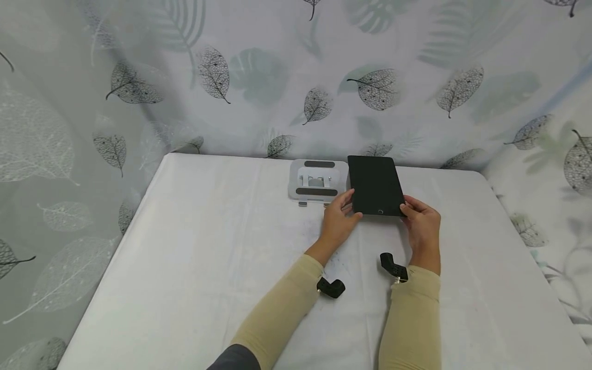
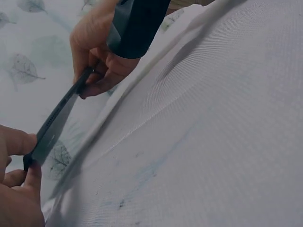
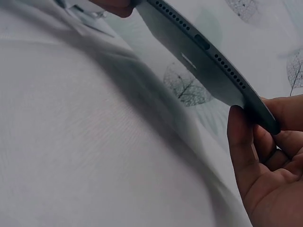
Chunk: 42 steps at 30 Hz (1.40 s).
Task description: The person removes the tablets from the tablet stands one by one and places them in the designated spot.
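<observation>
Item one: a thin black rectangular tablet with rounded corners (image 1: 376, 186), held up at the far side of the white cloth-covered tabletop (image 1: 222, 226), face toward the head camera, its long axis running away from the wearer with the far end leaning slightly left. In the right wrist view, we note a port between two rows of small holes along its near edge. Item two: a pale grey flat stand with two dark strips (image 1: 316, 182), lying on the tabletop directly left of the tablet, their neighbouring edges meeting in the head view; whether they touch we cannot tell. Item three: the left hand (image 1: 337, 222), the nearer of the two to the stand, its fingers pinching the tablet's near left corner, thumb and fingers parted only by the tablet's thickness. Item four: the right hand (image 1: 423, 226), farther from the stand, its fingers clamped on the near right corner, thumb on the face. Both wrist views show us the tablet tilted, the held end off the cloth.
</observation>
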{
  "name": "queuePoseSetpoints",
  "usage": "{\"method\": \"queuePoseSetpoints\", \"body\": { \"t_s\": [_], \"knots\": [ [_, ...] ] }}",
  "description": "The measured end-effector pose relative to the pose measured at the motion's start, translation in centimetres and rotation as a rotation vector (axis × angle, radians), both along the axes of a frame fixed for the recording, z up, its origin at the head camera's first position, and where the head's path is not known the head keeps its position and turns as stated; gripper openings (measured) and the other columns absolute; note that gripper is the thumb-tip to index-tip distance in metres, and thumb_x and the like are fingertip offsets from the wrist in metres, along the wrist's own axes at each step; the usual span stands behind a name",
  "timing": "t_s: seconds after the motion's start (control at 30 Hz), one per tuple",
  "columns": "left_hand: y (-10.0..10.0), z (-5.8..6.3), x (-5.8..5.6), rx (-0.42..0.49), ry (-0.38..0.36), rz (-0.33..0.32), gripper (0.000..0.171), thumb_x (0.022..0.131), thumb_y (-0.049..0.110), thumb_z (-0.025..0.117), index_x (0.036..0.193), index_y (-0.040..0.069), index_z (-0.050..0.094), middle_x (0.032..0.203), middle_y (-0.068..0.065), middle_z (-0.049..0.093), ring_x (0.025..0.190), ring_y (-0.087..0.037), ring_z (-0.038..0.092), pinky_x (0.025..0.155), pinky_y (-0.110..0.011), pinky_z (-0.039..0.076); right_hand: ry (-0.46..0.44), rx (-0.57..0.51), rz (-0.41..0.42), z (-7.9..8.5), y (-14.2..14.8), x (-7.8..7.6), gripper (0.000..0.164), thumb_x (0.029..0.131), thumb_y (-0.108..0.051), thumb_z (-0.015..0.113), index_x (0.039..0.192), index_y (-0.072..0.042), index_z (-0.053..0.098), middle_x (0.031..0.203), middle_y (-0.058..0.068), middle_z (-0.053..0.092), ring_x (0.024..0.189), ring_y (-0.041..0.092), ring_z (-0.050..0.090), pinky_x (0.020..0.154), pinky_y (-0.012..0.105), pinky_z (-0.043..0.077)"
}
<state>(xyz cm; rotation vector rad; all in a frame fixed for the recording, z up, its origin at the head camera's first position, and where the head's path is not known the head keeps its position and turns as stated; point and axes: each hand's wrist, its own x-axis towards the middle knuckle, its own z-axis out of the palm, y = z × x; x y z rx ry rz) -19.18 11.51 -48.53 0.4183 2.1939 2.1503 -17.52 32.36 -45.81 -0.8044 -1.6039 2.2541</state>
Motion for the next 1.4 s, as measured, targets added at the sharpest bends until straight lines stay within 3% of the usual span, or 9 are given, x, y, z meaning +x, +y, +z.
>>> {"method": "queuePoseSetpoints", "body": {
  "t_s": [0.3,0.53,0.83,1.17,1.4],
  "knots": [
    [0.0,-0.9,-0.3,-0.024,-0.052,0.003,0.068,0.089,-0.004,0.073,0.151,0.008,0.048,0.150,-0.015,0.056,0.133,-0.028,0.061,0.105,-0.022,0.052,-0.084,0.116,0.003,-1.1,0.2,-0.3,0.036,0.090,0.008,0.070,0.125,0.000,0.072,0.083,-0.007,0.070,0.078,0.003,0.065,0.069,0.013,0.052],
    [0.0,-1.5,-0.2,-0.050,-0.085,-0.001,0.066,0.091,-0.001,0.073,0.151,0.008,0.048,0.151,-0.014,0.055,0.134,-0.027,0.060,0.105,-0.024,0.053,-0.144,0.166,0.037,-1.3,0.1,-0.2,0.040,0.093,0.002,0.070,0.132,0.001,0.067,0.095,-0.008,0.068,0.086,0.001,0.065,0.071,0.012,0.053],
    [0.0,-1.3,-0.2,-0.050,-0.124,0.023,0.064,0.089,-0.001,0.075,0.148,0.008,0.052,0.148,-0.015,0.058,0.132,-0.027,0.061,0.104,-0.025,0.053,-0.181,0.236,0.083,-1.3,0.0,-0.1,0.042,0.095,-0.002,0.068,0.137,0.000,0.064,0.103,-0.010,0.064,0.097,0.001,0.061,0.074,0.007,0.052],
    [0.4,-1.3,0.0,-0.159,-0.080,0.090,0.063,0.088,-0.001,0.075,0.147,0.010,0.054,0.146,-0.012,0.060,0.131,-0.023,0.062,0.103,-0.023,0.054,-0.256,0.516,0.123,-1.6,-0.2,-0.1,0.040,0.094,-0.014,0.073,0.133,-0.005,0.068,0.087,-0.023,0.063,0.087,-0.006,0.060,0.071,0.007,0.049],
    [0.4,-1.3,0.0,-0.170,-0.080,0.086,0.063,0.089,-0.003,0.073,0.148,0.010,0.053,0.147,-0.013,0.059,0.131,-0.024,0.062,0.104,-0.026,0.053,-0.250,0.609,0.098,-2.2,-0.1,0.0,0.039,0.091,-0.009,0.075,0.129,-0.009,0.072,0.100,-0.014,0.070,0.095,-0.005,0.058,0.078,0.007,0.049]
  ]
}}
